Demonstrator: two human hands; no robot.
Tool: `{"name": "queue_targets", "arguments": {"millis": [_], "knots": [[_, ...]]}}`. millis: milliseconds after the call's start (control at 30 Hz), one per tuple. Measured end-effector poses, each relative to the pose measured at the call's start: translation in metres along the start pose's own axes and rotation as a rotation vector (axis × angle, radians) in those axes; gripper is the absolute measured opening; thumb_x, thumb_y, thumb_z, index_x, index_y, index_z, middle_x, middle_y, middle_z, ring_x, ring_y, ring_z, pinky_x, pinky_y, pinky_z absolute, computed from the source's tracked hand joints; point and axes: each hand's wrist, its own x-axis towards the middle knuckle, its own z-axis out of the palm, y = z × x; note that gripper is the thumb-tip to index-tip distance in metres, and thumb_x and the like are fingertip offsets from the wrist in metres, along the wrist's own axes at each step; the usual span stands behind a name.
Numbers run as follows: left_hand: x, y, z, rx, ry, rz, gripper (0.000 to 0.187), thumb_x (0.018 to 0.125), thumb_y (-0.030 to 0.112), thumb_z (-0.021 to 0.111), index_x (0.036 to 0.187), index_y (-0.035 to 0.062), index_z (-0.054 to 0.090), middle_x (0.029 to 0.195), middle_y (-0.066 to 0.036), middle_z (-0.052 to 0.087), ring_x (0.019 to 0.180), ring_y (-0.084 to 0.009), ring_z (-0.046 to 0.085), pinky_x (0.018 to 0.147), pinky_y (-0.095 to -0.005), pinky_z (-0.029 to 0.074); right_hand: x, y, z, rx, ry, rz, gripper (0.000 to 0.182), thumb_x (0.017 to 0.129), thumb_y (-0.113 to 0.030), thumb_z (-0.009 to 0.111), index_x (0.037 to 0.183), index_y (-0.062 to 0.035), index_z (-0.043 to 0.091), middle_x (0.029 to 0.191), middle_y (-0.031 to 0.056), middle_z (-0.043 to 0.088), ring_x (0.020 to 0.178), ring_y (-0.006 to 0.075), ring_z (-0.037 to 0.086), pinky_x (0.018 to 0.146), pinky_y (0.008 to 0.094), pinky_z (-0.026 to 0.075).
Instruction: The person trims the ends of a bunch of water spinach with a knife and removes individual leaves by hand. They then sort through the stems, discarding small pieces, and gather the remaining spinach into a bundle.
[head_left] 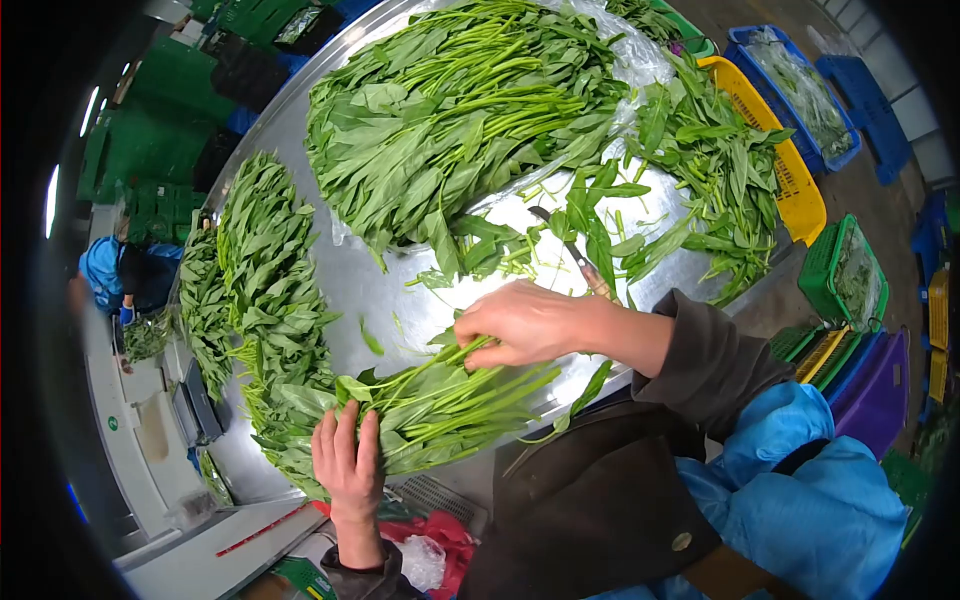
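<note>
A loose bunch of water spinach [450, 415] lies along the near edge of the metal table, stems toward the right. My left hand [347, 465] grips its leafy end, fingers over the leaves and thumb hidden. Above the bunch, my right hand [520, 325] is closed with curled fingers on some stems. Just beyond it lies a knife [582, 262] with a wooden handle, among cut stem bits. A large heap of water spinach [470, 120] covers the far part of the table, and a row of bunches [265, 280] lines the left side.
The metal table [350, 270] has a raised rim. More greens [725, 170] spill at the right beside a yellow crate [770, 140]. Blue crates [800, 90] and a green crate [845, 270] stand on the floor. A person in blue [110, 270] works at far left.
</note>
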Motion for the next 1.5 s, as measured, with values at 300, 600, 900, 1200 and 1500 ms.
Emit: {"name": "queue_targets", "arguments": {"millis": [300, 600, 900, 1200, 1500], "knots": [[-0.020, -0.005, 0.006, -0.001, -0.011, -0.149, 0.040, 0.077, -0.002, 0.056, 0.116, 0.0039, 0.058, 0.110, -0.017, 0.061, 0.096, -0.0363, 0.060, 0.081, -0.0453, 0.048, -0.037, 0.088, -0.044, -0.626, 0.237, 0.521, 0.016, 0.075, -0.018, 0.066, 0.078, -0.0038, 0.059, 0.074, 0.0140, 0.063, 0.072, 0.0335, 0.063, 0.067, 0.0433, 0.050], [-0.004, -0.005, -0.006, 0.007, 0.057, 0.001, 0.031, 0.079, 0.000, 0.060, 0.110, 0.0050, 0.058, 0.109, -0.018, 0.062, 0.093, -0.0376, 0.060, 0.078, -0.0484, 0.050, 0.021, 0.010, -0.027, 0.180, -0.092, -0.120, 0.071, 0.080, -0.038, 0.070, 0.136, -0.0069, 0.041, 0.133, 0.0183, 0.045, 0.122, 0.0333, 0.045, 0.103, 0.0405, 0.036], [-0.006, -0.008, -0.005, -0.158, 0.134, -0.020, 0.035, 0.075, 0.003, 0.062, 0.110, 0.0031, 0.057, 0.106, -0.019, 0.063, 0.093, -0.0384, 0.061, 0.079, -0.0478, 0.051, 0.030, 0.014, -0.014, 0.634, -0.608, -0.041, 0.035, 0.090, -0.028, 0.060, 0.115, -0.0043, 0.063, 0.105, 0.0070, 0.066, 0.096, 0.0128, 0.058, 0.084, 0.0279, 0.046], [-0.033, -0.008, -0.002, -0.067, 0.112, -0.163, 0.036, 0.073, 0.002, 0.059, 0.109, 0.0005, 0.061, 0.106, -0.018, 0.063, 0.094, -0.0366, 0.061, 0.079, -0.0438, 0.050, -0.023, 0.074, -0.039, -0.419, 0.116, 0.325, 0.028, 0.086, -0.028, 0.062, 0.105, -0.0077, 0.063, 0.091, 0.0075, 0.063, 0.083, 0.0243, 0.062, 0.072, 0.0348, 0.050], [-0.011, 0.000, -0.004, -0.084, 0.094, -0.039, 0.034, 0.076, 0.003, 0.059, 0.110, 0.0039, 0.059, 0.106, -0.017, 0.063, 0.094, -0.0373, 0.061, 0.078, -0.0460, 0.050, 0.018, 0.007, -0.003, 0.196, -0.006, -0.213, 0.030, 0.084, -0.021, 0.066, 0.110, -0.0069, 0.060, 0.100, 0.0079, 0.064, 0.090, 0.0215, 0.062, 0.079, 0.0336, 0.049]]}}
